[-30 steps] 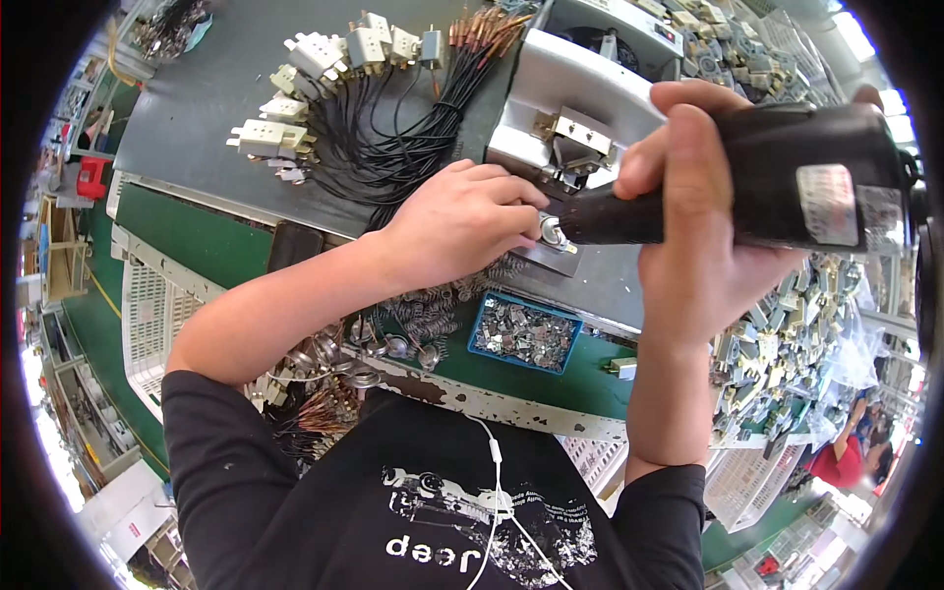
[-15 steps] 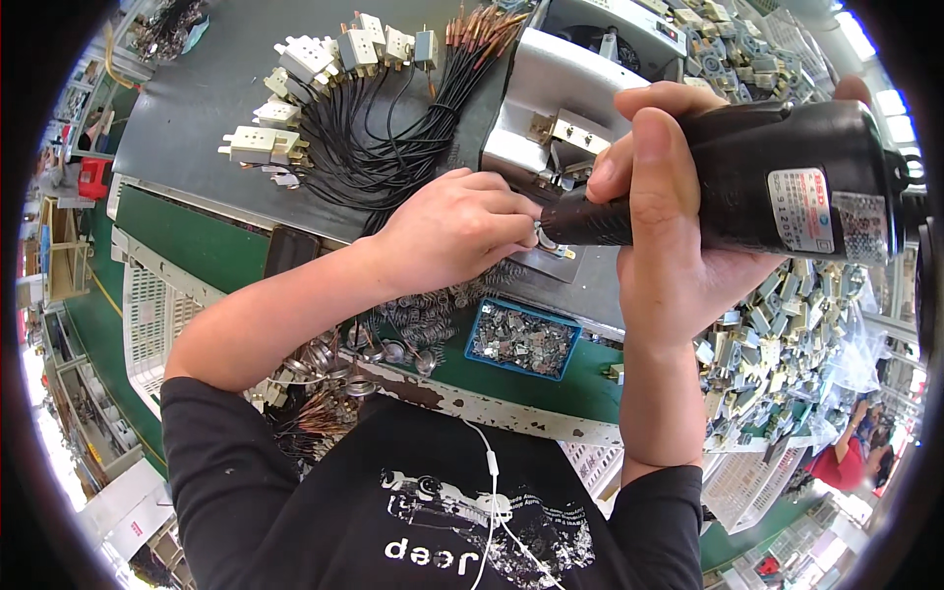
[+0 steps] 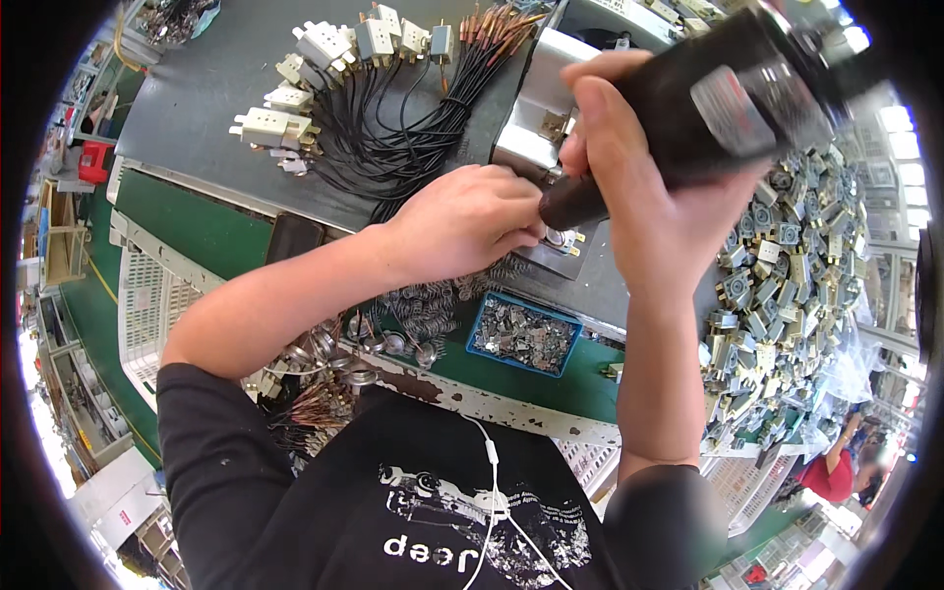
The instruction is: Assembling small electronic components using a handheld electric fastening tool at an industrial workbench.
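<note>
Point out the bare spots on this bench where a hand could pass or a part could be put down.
Bare grey mat lies left of the white connectors and their black wires. A green strip runs below it, beside the white crate. It is crowded around the left hand, the springs, the blue tray and the heap of parts at right.

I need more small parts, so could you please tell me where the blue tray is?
In the head view, the blue tray sits on the green bench edge, just below the left hand, right of the loose springs.

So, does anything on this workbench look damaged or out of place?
Mostly no. Only the bench's front edge looks worn: its paint is chipped away in patches, just below the blue tray of small metal parts.
</note>
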Demonstrator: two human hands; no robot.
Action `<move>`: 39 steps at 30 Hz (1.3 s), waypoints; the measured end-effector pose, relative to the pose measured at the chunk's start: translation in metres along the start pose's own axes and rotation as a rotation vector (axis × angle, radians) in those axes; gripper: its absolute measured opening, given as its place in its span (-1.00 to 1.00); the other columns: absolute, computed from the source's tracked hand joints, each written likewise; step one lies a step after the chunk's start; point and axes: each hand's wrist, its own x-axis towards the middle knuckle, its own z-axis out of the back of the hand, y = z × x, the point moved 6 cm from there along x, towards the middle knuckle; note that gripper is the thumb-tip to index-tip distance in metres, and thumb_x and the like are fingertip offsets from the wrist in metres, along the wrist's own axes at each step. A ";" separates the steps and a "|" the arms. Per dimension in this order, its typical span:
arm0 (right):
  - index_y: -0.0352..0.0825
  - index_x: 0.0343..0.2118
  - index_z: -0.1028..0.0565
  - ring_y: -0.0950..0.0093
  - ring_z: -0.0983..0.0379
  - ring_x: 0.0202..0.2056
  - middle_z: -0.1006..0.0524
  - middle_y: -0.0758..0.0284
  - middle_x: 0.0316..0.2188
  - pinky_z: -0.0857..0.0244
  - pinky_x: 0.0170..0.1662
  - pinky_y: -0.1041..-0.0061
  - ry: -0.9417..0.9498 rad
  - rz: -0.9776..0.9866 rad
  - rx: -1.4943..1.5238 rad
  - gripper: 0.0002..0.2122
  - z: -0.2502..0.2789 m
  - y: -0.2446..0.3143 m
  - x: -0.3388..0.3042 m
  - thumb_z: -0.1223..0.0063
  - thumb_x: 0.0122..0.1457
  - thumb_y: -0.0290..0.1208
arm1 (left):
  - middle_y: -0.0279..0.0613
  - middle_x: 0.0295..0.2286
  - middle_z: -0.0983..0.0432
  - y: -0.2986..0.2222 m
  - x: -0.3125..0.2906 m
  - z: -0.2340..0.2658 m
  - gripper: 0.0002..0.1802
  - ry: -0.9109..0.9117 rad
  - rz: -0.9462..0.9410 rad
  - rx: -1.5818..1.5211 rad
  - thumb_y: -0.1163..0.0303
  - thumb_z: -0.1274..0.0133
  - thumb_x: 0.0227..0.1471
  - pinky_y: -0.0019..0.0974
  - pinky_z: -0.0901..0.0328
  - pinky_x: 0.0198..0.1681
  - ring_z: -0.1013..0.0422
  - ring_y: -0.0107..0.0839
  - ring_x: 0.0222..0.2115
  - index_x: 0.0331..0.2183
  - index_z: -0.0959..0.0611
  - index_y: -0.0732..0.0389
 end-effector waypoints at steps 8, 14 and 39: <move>-0.22 0.41 0.22 0.57 -0.45 -0.58 -0.56 0.12 -0.33 -0.37 -0.48 0.61 0.185 0.039 0.145 -0.16 0.002 -0.004 -0.001 -0.06 0.19 -0.71 | -0.07 -0.42 -0.58 0.000 0.016 0.000 -0.67 0.444 0.232 0.113 0.17 -0.18 0.07 -0.01 -0.43 -0.26 -0.54 -0.02 -0.30 -0.29 -0.58 0.24; -0.21 0.41 0.26 0.55 -0.46 -0.57 -0.56 0.10 -0.32 -0.38 -0.45 0.59 0.194 0.096 0.067 -0.13 -0.007 0.002 -0.006 -0.04 0.19 -0.73 | -0.05 -0.46 -0.58 0.007 0.010 -0.007 -0.69 0.344 0.173 0.070 0.18 -0.18 0.07 0.01 -0.44 -0.25 -0.54 0.01 -0.33 -0.27 -0.59 0.21; -0.52 0.26 -0.09 0.47 -0.53 -0.45 -0.59 -0.06 -0.20 -0.47 -0.31 0.48 -0.136 0.086 -0.513 -0.38 0.103 0.027 0.011 -0.16 0.23 -0.52 | -0.42 -0.28 -0.56 -0.018 0.001 0.000 -0.65 0.220 -0.134 0.066 0.27 -0.25 -0.02 -0.25 -0.33 -0.16 -0.49 -0.38 -0.27 -0.12 -0.67 -0.03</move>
